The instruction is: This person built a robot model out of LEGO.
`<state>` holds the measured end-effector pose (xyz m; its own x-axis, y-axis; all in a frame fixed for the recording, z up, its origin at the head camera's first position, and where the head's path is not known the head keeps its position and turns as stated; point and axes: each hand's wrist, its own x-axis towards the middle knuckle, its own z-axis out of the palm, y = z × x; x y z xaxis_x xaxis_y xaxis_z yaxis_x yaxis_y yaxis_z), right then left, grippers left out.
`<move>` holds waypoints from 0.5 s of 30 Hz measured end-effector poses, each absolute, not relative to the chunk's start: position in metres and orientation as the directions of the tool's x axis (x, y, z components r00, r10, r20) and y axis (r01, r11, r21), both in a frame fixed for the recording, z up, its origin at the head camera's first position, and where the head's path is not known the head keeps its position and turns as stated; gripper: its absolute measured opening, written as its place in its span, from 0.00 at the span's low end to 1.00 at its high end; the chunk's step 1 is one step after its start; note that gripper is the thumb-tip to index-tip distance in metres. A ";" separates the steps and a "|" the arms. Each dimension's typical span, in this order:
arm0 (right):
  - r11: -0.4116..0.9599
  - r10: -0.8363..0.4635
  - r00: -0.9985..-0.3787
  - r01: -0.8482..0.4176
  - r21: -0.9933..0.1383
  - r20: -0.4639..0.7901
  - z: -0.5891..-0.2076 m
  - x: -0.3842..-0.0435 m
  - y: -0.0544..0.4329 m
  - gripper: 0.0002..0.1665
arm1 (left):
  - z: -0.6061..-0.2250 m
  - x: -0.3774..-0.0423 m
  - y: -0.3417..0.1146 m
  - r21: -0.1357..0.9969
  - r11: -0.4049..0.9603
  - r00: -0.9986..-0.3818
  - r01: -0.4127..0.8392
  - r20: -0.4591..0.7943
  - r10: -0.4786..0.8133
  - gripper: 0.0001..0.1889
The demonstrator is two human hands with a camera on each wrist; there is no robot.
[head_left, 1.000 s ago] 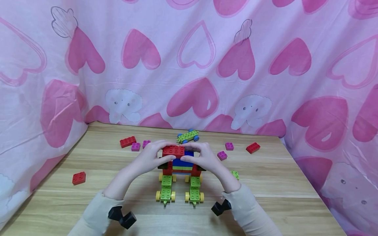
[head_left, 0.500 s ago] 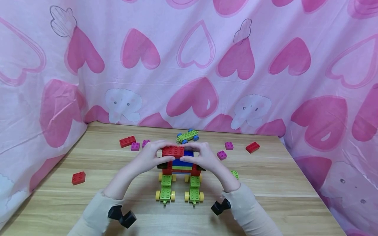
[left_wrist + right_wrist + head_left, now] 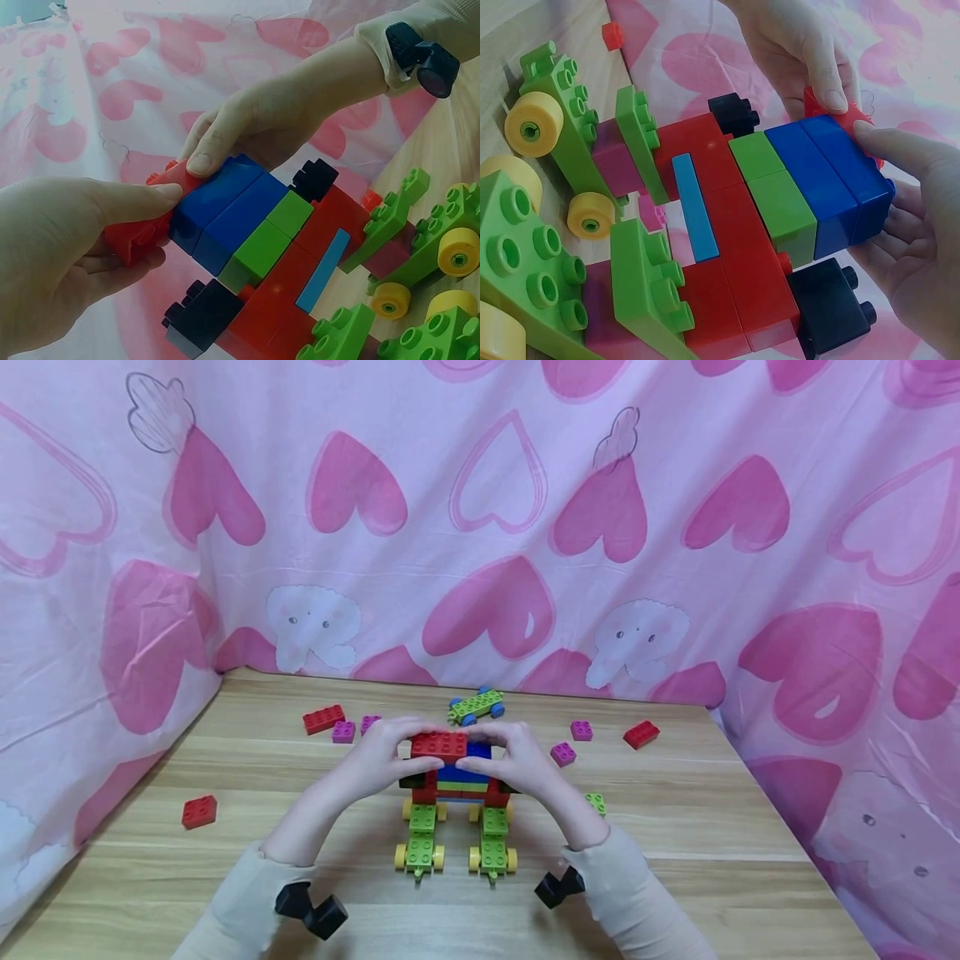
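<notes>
A red brick (image 3: 438,744) lies across the left part of the blue bricks (image 3: 229,210) on top of a built figure. My left hand (image 3: 384,758) grips the red brick's left end, thumb in front and fingers behind. From the other side my right hand (image 3: 517,762) has its thumb on the brick's right end (image 3: 849,120), its fingers behind the blue bricks. Below are lime bricks (image 3: 776,199), a red body (image 3: 735,262) with black bricks (image 3: 831,304) at its sides, and green wheeled bases (image 3: 422,852) with yellow wheels.
At the back stands a green wheeled base with blue wheels (image 3: 477,706). Loose red bricks (image 3: 325,719) and pink bricks (image 3: 564,754) lie on both sides. A lime brick (image 3: 596,803) sits beside the right forearm. A heart-print curtain (image 3: 487,527) hangs behind the table.
</notes>
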<state>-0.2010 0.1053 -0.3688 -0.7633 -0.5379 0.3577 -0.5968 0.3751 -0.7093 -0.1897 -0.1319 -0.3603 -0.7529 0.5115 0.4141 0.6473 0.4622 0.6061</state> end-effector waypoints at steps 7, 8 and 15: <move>0.380 -0.534 -0.756 -0.614 -0.692 0.378 -0.369 -0.201 0.104 0.21 | -0.360 -0.189 -0.131 0.589 0.467 -0.745 0.660 0.428 0.512 0.20; 0.380 -0.533 -0.756 -0.614 -0.692 0.379 -0.368 -0.201 0.104 0.21 | -0.360 -0.189 -0.131 0.587 0.467 -0.743 0.662 0.430 0.513 0.20; 0.380 -0.533 -0.751 -0.624 -0.683 0.390 -0.368 -0.200 0.103 0.20 | -0.361 -0.189 -0.131 0.577 0.469 -0.738 0.669 0.438 0.514 0.21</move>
